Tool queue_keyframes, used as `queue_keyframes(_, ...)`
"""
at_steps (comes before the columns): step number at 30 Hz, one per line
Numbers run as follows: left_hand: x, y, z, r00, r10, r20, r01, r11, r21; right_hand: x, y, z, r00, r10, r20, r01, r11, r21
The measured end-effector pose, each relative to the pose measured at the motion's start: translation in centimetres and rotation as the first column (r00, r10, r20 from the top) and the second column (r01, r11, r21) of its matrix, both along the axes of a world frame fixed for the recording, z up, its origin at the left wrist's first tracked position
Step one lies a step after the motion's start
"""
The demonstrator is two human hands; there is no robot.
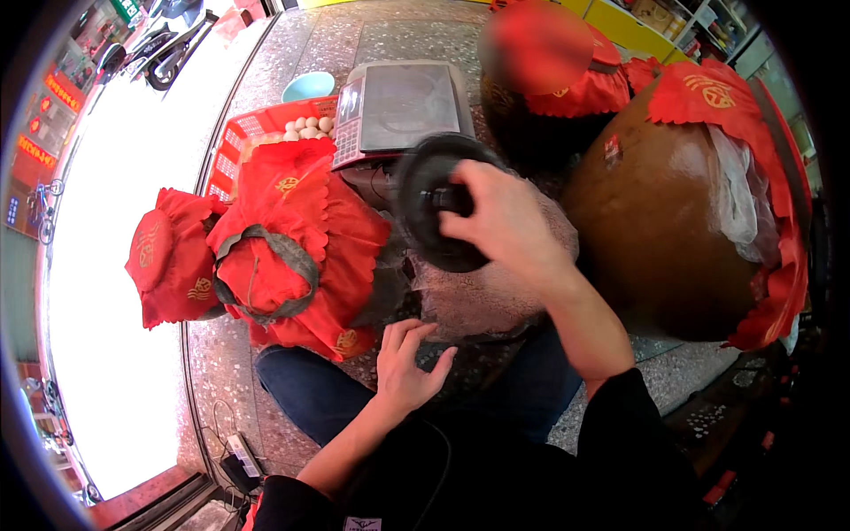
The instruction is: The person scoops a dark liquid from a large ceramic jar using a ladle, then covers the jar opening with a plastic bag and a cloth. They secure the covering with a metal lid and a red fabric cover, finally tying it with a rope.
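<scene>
My right hand (508,222) holds a round black lid (425,242) by the knob at its middle; the lid is slightly blurred. Beneath it sits a pinkish, grainy-looking mass (478,299) with see-through plastic on it; what it is cannot be told. Lower and to the left, my left hand (408,365) is empty, fingers spread, beside the near edge of that mass. A jar cover of red cloth (352,245) with gold marks stands left of the lid, a dark band (309,265) around its top. Beyond the lid rests a digital scale (412,109) with a flat metal plate.
A large brown jar (651,212) with red cloth stands at right, and another red-topped jar (538,50) behind it. A smaller red-covered jar (156,249) is at left. A red plastic basket (229,143) holds eggs (309,126) near a blue bowl (309,86). A power strip (244,455) with cables lies lower left.
</scene>
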State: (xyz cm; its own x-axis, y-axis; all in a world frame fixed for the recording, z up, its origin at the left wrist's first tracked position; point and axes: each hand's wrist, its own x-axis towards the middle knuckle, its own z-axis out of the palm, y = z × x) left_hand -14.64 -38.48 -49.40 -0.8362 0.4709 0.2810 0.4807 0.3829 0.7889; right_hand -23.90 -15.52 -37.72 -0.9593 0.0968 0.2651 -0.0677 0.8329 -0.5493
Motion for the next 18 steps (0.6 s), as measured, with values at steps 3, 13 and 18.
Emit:
queue_keyframes(3,-1.3,2.4,1.7,0.997,-0.019,-0.078,0.02,1.0,0.008,3.3,4.8,-1.4,0.971,-0.192,0.144,0.181,0.98,0.087)
queue_keyframes(13,-4.8,8.8,-0.1,0.999,-0.039,-0.01,0.034,0.956,-0.291,6.0,6.7,-7.0,0.936,-0.206,0.286,0.158,0.971,0.18)
queue_keyframes(18,-4.8,9.3,-0.4,0.999,-0.047,-0.006,0.041,0.93,-0.365,5.8,6.8,-7.9,0.929,-0.165,0.331,0.1,0.973,0.206)
